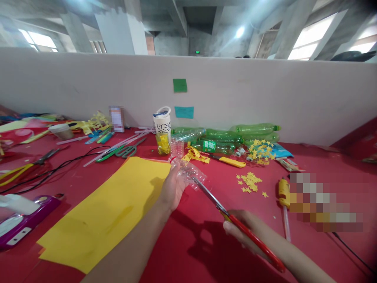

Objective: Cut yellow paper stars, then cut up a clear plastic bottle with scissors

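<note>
My left hand [173, 184] is closed around a piece of clear plastic bottle [194, 175], held above the table near the yellow paper. My right hand [243, 228] grips a pair of scissors [210, 198] with red handles, their blades pointing up and left. The blade tips meet the clear plastic; whether they are cutting into it I cannot tell. Beneath my left forearm lie sheets of yellow paper [108, 212]. Beyond the plastic are some yellow paper scraps [197, 155] and a yellow utility knife [232, 161].
Several green plastic bottles [220, 135] lie along the partition beside a white patterned cup [163, 125]. Yellow paper stars [250, 182] are scattered right of centre, near a yellow glue gun [283, 192]. Green-handled scissors [126, 151], yellow-handled shears [29, 165] and a purple device [32, 216] occupy the left.
</note>
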Tool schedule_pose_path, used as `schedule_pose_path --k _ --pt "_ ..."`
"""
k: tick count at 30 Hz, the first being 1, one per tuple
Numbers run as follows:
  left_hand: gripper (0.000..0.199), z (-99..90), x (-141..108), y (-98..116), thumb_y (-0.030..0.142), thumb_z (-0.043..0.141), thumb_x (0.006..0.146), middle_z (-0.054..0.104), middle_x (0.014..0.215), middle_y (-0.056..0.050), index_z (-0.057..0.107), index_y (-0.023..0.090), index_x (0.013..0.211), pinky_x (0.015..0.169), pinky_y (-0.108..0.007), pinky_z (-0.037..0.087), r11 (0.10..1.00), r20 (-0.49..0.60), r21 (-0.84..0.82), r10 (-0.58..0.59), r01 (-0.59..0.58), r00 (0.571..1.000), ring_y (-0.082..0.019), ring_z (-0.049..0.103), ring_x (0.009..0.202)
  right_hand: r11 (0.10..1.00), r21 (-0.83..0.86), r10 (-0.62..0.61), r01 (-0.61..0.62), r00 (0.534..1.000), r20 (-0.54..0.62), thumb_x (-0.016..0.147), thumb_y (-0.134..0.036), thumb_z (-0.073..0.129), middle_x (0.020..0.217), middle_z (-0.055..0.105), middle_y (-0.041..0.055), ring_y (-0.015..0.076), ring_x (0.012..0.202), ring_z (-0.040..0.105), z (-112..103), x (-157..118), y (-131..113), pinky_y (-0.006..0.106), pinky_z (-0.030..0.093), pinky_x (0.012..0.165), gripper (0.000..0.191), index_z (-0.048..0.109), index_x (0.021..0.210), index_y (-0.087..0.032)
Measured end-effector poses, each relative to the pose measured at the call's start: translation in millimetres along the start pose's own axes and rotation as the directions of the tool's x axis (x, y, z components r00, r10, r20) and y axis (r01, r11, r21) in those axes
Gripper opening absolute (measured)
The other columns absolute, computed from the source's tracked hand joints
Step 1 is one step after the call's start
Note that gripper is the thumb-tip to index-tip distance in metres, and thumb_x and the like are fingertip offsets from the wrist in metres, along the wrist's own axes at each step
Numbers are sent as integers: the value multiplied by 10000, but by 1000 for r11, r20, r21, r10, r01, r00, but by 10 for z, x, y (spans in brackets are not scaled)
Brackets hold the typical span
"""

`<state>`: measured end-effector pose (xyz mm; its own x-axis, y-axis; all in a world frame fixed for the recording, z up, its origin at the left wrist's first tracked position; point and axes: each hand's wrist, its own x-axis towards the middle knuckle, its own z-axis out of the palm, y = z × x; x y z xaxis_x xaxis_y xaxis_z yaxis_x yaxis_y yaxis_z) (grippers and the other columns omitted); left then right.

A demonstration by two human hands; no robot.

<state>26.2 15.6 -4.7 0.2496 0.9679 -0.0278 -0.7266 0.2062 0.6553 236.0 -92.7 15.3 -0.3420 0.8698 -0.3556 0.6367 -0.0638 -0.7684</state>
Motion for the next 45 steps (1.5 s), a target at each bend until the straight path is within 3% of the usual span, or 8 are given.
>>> schedule_pose_path --k 9,36,45 --pt "220 -5 11 5 389 566 858 604 877 -33 550 183 934 810 -356 473 1000 -7 -10 -7 6 1000 -165 593 809 997 -52 -48 49 998 33 851 -727 351 659 357 -40 99 583 297 -18 -51 -24 220 252 514 553 397 725 -190" --pt "234 -5 -2 -20 408 559 857 604 880 -40 535 194 949 846 -417 473 999 -19 52 3 -2 1000 -182 593 813 999 9 -38 38 999 1 825 -738 395 620 385 -44 99 542 413 0 -6 8 212 296 491 559 398 715 -189" --pt "242 19 -14 2 400 569 849 621 921 -48 538 203 987 865 -414 469 998 -16 59 24 -23 1000 -188 604 843 983 105 155 -153 988 -11 828 -687 450 515 366 -71 68 430 400 39 1 -129 163 314 397 522 428 679 -188"
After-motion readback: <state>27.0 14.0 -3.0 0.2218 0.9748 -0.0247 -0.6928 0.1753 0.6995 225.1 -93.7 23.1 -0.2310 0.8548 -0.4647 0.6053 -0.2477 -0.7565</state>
